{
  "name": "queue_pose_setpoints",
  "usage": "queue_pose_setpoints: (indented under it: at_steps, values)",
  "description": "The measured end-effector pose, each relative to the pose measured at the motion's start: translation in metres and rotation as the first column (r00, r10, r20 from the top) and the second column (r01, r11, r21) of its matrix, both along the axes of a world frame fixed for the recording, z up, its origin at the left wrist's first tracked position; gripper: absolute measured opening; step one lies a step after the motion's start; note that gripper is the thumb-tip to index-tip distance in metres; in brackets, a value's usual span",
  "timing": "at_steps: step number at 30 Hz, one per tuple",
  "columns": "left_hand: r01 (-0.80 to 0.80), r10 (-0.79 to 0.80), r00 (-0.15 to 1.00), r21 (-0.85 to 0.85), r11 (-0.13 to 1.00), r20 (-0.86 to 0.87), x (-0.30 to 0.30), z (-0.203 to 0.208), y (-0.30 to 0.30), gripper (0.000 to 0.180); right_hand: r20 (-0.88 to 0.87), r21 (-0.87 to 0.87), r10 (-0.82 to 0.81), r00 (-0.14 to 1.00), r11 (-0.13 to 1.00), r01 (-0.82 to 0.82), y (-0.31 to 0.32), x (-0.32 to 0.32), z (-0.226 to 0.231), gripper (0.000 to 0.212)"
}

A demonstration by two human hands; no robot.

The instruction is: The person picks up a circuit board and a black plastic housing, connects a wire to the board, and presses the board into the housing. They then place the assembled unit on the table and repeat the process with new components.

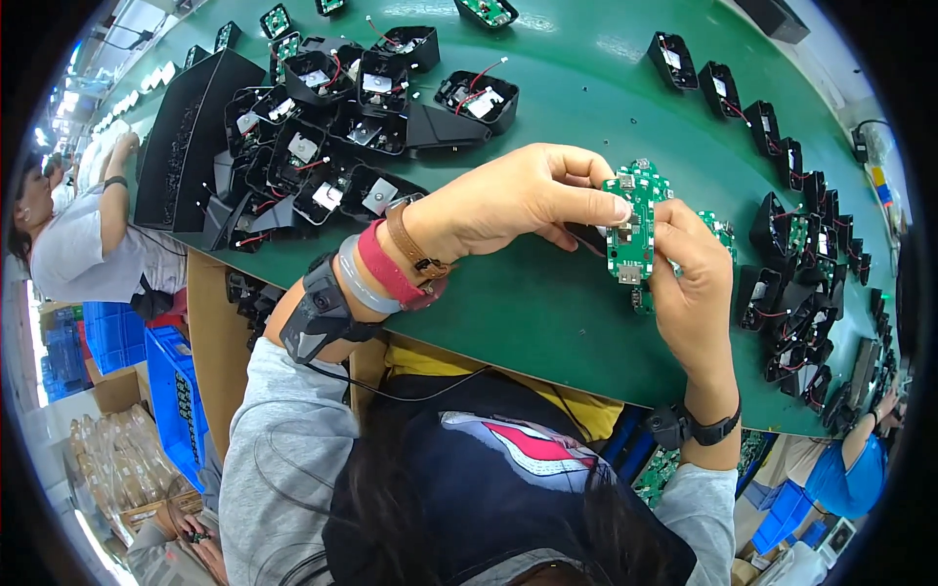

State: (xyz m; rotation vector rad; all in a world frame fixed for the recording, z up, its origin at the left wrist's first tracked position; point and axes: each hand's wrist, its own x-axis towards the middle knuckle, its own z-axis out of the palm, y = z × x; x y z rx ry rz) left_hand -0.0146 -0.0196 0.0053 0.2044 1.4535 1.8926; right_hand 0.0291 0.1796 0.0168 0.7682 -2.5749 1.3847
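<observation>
A green circuit board point(637, 246) with silver connectors stands upright between my two hands, over the green table. My left hand point(532, 195) reaches in from the left, its thumb pressed on the board's face and its fingers behind it. On the board's right edge my right hand point(692, 266) closes with thumb and bent fingers. More green board edges show behind this one and past my right knuckles; I cannot tell whether they are separate boards in my grip. Something dark shows below my left fingers, partly hidden.
Many black plastic housings point(376, 83) with red wires crowd the table's left side, beside a large black box point(186, 137). More black housings point(767, 127) line the right side. Blue crates point(176, 391) stand at lower left. Other people sit at both sides point(78, 244).
</observation>
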Motion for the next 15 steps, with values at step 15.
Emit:
queue_pose_setpoints:
  at_steps: [15]
  values:
    - [-0.211, 0.211, 0.977, 0.051, 0.976, 0.000, 0.008, -0.006, 0.008, 0.015, 0.353, -0.442, 0.029, 0.935, 0.886, 0.139, 0.001, -0.003, 0.004, 0.038]
